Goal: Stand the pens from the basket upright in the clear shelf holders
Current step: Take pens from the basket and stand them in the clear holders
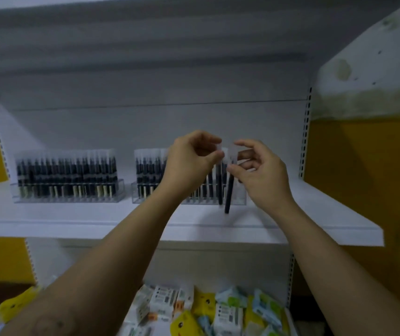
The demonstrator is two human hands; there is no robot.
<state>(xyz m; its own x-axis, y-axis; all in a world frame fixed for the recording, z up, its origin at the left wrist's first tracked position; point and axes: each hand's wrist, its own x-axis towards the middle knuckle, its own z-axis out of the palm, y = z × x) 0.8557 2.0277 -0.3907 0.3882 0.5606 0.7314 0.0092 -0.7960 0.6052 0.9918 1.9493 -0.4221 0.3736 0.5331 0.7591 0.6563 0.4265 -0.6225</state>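
Two clear holders stand on the white shelf (315,214). The left holder (68,192) is packed with upright dark pens. The right holder (239,197) is partly filled, and my arms hide its middle. My left hand (189,163) pinches the clear cap end of a dark pen (220,187) that hangs upright over the right holder's right end. My right hand (259,170) pinches the top of a second dark pen (228,195), which hangs just in front of the holder with its tip near the shelf. The basket is not in view.
Below the shelf lies a lower shelf heaped with small white, yellow and blue packets (206,311). Perforated uprights (304,146) frame the shelf back. A yellow wall (364,178) stands to the right, and another shelf overhangs above.
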